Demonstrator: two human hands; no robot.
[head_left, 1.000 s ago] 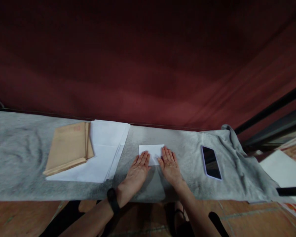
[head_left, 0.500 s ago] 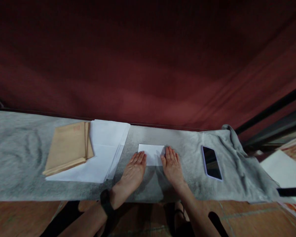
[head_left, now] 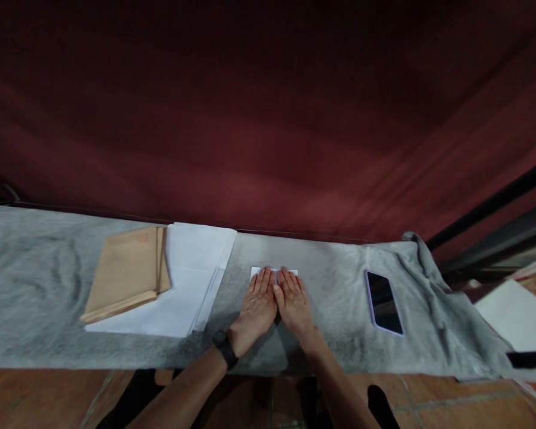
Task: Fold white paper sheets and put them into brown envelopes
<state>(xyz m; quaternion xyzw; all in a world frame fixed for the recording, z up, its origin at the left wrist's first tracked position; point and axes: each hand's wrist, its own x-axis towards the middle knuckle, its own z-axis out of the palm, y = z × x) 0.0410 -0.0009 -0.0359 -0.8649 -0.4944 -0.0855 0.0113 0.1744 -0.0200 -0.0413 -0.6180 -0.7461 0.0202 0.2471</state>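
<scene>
A gray-draped tabletop [head_left: 339,304] holds a small white paper [head_left: 254,271], lying between larger sheets [head_left: 196,262] and a phone [head_left: 385,302]. Left grip [head_left: 259,302] and right grip [head_left: 293,304] rest flat over it, fingers extended, clasping nothing.

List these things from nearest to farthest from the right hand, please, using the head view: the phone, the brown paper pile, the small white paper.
From the right hand:
1. Small white paper: under the hand, mostly covered.
2. Phone: to the right, on the grey cloth.
3. Brown paper pile: far to the left, partly on large white sheets.
</scene>
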